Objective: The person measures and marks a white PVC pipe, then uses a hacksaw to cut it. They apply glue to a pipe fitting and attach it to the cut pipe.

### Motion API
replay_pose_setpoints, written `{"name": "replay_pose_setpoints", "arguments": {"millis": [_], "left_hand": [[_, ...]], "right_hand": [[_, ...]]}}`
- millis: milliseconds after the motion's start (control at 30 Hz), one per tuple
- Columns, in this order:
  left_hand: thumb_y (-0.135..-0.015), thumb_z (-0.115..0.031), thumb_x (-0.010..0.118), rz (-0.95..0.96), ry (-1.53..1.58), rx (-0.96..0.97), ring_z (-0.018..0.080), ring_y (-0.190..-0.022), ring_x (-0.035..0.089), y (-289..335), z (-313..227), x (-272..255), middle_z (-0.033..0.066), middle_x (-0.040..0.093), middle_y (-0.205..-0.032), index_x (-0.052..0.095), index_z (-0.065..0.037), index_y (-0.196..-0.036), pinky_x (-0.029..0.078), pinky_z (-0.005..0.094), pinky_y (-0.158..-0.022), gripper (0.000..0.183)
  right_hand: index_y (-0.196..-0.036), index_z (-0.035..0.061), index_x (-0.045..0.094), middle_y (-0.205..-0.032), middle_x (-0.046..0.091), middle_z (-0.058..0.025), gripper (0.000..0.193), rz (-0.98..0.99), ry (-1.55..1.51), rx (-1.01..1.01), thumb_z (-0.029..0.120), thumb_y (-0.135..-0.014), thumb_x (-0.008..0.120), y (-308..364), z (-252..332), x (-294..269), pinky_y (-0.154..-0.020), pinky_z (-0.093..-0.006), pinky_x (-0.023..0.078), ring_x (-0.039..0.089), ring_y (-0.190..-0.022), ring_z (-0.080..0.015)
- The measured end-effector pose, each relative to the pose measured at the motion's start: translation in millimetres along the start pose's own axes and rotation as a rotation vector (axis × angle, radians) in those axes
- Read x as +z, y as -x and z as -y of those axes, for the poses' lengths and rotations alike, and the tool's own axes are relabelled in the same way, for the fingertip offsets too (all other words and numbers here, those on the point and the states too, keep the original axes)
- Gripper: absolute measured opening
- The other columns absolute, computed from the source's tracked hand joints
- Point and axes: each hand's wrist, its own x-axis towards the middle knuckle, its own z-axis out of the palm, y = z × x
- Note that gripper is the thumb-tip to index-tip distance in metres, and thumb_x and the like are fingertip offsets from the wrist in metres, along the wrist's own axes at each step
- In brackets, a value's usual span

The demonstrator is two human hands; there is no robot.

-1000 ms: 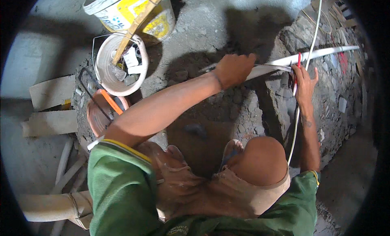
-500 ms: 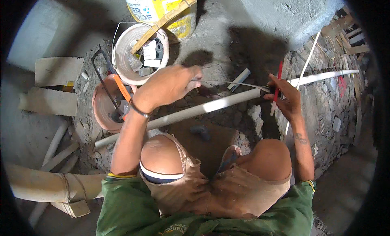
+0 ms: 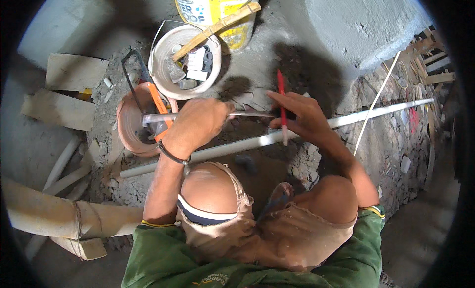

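My left hand is closed around a long pale strip, which looks like a tape-measure blade. One end of it sticks out left of the fist over the lower bucket; the other runs toward my right hand. That right hand pinches a slim red pencil or marker, held nearly upright with its whitish end down. Whether the right hand also grips the strip is hard to see. Beneath both hands a long white pipe slants across the ground, rising to the right.
An orange-handled hacksaw leans in a pinkish bucket. Behind it, a bucket holds pipe fittings, with a wooden stick across it. A yellow-white pail, rubble, a thin white rod and a thick pipe lie around.
My right hand has come left with the red pencil or marker, closer to my left hand. The strip now shows on the left side of my left fist and looks straighter. The view has shifted slightly.
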Motion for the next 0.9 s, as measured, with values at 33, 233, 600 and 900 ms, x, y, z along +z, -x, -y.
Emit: {"name": "replay_pose_setpoints", "arguments": {"millis": [33,233,600,900], "left_hand": [[-0.087,-0.011,0.06,-0.062,-0.068,-0.031,0.0409,-0.084,0.066,1.9,4.0,-5.7,0.0218,0.068,-0.085,0.068,-0.004,-0.104,0.051,0.0489,-0.075,0.021],[-0.079,0.006,0.063,-0.637,-0.289,0.06,0.0369,-0.135,0.047,29.7,-3.8,-75.5,0.0191,0.056,-0.136,0.063,-0.003,-0.126,0.035,0.0521,-0.113,0.048],[-0.086,0.007,0.061,-0.898,0.482,-0.238,0.0175,-0.087,0.067,43.6,49.1,-36.9,0.0111,0.072,-0.096,0.073,0.0,-0.104,0.052,0.0294,-0.082,0.023],[-0.084,-0.009,0.077,-0.703,0.427,-0.207,0.0257,-0.065,0.061,-16.2,25.3,17.9,0.0153,0.069,-0.083,0.073,0.0,-0.103,0.049,0.0314,-0.062,0.021]], "right_hand": [[-0.138,0.0099,0.059,-0.1,0.07,-0.0114,0.073,-0.025,-0.019,-0.045,0.02,-0.071,0.086,-13.3,-1.0,5.2,-0.079,-0.0373,0.053,0.068,-0.087,-0.0276],[-0.134,0.0079,0.061,-0.097,0.071,-0.0144,0.07,-0.168,-0.074,-0.189,0.02,-0.07,0.086,-121.4,7.1,35.0,-0.079,-0.0364,0.053,0.07,-0.089,-0.0302],[-0.11,0.004,0.065,-0.079,0.069,-0.0208,0.028,-0.111,0.179,-0.011,0.028,-0.096,0.063,-164.5,14.7,51.9,-0.068,-0.0436,0.056,0.071,-0.078,-0.0355],[-0.087,0.007,0.059,-0.069,0.065,-0.0121,0.022,0.042,0.634,-0.104,0.026,-0.096,0.057,-110.9,-3.0,42.9,-0.061,-0.0435,0.054,0.068,-0.066,-0.0352]]}}
